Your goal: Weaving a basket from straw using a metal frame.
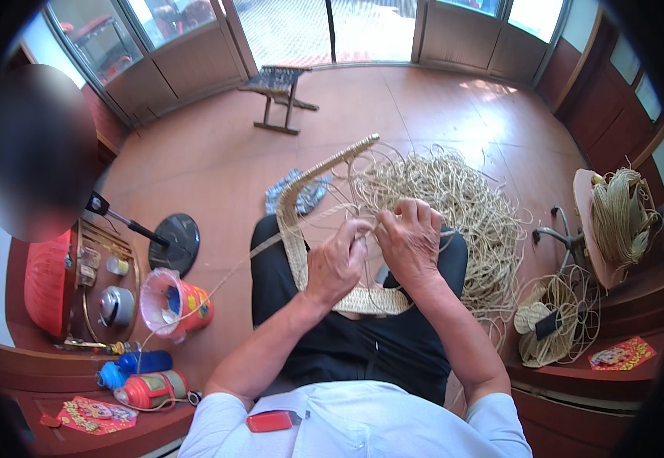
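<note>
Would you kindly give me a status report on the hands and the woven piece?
Left hand and right hand close together, pinching pale strand. Curved woven piece at lap. Loose cord heap on floor, front right.

A smooth reddish-brown floor (202,149) carried a dark folding stool (277,80) at upper centre, a round black stand base (182,238) at left, a pinkish-red bag-lined bucket (199,307) at lower left, a crumpled grey-blue patterned cloth (313,195) near the middle and a tangled heap of tan cord (462,221) right of centre.
</note>
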Tool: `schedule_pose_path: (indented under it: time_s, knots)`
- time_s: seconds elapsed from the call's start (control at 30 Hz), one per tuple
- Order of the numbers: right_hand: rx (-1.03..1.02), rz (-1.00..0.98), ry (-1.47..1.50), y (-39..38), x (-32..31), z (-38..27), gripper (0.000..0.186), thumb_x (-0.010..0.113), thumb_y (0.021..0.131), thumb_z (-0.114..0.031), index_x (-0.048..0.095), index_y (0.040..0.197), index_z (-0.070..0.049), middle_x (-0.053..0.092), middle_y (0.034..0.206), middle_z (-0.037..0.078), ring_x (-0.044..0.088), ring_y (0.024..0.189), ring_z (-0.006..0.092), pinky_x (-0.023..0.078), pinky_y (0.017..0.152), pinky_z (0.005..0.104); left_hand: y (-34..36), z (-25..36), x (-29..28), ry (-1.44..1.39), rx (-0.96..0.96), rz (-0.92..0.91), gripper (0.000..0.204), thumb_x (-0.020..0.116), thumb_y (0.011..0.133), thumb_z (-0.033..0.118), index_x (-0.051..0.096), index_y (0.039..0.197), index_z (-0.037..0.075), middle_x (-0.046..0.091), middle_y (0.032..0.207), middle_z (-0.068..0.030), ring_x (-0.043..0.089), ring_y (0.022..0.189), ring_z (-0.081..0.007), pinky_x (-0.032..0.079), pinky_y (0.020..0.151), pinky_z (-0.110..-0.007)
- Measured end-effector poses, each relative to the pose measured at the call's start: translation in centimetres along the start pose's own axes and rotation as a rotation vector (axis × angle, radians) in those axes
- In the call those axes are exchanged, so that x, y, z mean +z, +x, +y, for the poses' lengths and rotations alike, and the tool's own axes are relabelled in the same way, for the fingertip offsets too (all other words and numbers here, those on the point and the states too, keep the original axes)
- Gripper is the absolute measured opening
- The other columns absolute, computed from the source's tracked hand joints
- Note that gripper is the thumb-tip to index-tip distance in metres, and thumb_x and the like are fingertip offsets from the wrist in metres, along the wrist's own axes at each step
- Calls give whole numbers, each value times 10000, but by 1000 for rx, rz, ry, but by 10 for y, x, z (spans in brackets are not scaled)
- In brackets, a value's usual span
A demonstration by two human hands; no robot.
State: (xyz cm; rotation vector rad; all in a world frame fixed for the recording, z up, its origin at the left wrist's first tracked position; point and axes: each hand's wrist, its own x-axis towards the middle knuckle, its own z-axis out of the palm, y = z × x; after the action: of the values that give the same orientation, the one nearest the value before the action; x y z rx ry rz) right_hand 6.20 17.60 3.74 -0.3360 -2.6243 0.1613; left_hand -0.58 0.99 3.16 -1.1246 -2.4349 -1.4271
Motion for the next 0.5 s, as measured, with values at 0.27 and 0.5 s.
schedule_pose_path:
  time_s: [0.27,0.5]
  knots:
    - [-55,251,140,-2,42,36,217,791,953,-311,722,1103,-170,651,1155,55,597,1304,304,452,1033,496,-28,8,-101,44,-220,193,117,736,1050,175,787,1088,77,660,698,-92,625,624,-107,481,587,-330]
    - [-94,231,173,-6,45,32,207,753,970,-275,669,1093,-132,650,1045,50,644,1121,261,481,912,433,-92,-151,-334,702,-333,443,388,655,1120,356,753,1031,-9,756,887,-111,676,818,-219,546,774,-403]
